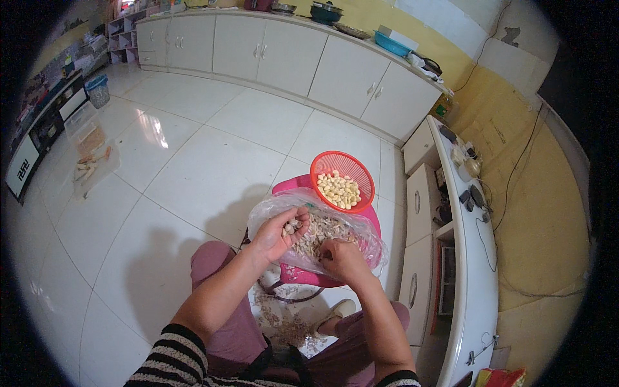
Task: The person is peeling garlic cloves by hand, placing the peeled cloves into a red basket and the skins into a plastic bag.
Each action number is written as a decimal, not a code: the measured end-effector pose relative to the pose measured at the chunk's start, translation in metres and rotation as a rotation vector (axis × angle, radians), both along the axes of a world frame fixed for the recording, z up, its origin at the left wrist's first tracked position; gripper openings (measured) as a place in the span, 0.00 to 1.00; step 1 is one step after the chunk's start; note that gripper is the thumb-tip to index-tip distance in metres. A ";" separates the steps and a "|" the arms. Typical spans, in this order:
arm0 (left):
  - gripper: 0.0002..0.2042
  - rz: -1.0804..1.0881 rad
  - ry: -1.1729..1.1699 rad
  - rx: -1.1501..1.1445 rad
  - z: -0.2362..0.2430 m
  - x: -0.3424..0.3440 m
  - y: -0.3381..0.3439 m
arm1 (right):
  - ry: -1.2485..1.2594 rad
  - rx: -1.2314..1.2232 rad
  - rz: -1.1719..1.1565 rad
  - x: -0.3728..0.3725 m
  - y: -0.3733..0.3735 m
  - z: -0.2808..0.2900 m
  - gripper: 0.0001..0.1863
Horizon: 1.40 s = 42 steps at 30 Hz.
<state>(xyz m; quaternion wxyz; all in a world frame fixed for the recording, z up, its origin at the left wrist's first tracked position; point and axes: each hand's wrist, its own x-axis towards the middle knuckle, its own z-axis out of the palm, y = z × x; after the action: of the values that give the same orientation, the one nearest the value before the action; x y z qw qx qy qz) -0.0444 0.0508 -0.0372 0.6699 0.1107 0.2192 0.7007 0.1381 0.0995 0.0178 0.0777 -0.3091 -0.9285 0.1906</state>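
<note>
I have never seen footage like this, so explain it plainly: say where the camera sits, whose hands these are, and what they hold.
There is one picture, taken by a wide-angle camera worn on a person's head and looking down, so straight lines bend. The bare forearms rising from below are that person's own. The left hand holds a few garlic cloves over a clear plastic bag of unpeeled garlic on a pink stool. The right hand reaches into the bag. Behind sits a red basket of peeled cloves. Papery skins litter the white tiled floor.
</note>
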 end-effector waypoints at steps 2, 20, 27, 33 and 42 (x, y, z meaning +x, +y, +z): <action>0.12 0.005 0.015 0.004 0.002 -0.001 -0.001 | 0.014 -0.002 0.007 0.003 -0.001 0.000 0.06; 0.13 0.033 -0.034 -0.007 0.005 -0.003 -0.001 | 0.203 0.217 -0.133 -0.026 0.029 -0.015 0.09; 0.11 0.043 -0.034 0.014 0.005 -0.007 -0.004 | 0.001 0.172 -0.133 -0.028 0.028 -0.022 0.08; 0.11 0.021 -0.023 0.036 0.004 -0.009 -0.004 | -0.003 0.083 -0.162 -0.014 0.026 -0.011 0.07; 0.13 0.032 0.015 -0.024 0.014 0.002 -0.003 | 0.381 0.010 -0.218 -0.032 0.010 0.038 0.09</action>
<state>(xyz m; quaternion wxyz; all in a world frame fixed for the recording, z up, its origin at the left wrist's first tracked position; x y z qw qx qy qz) -0.0425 0.0476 -0.0229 0.6584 0.1044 0.2343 0.7076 0.1059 0.1095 0.0553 0.2735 -0.3656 -0.8591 0.2315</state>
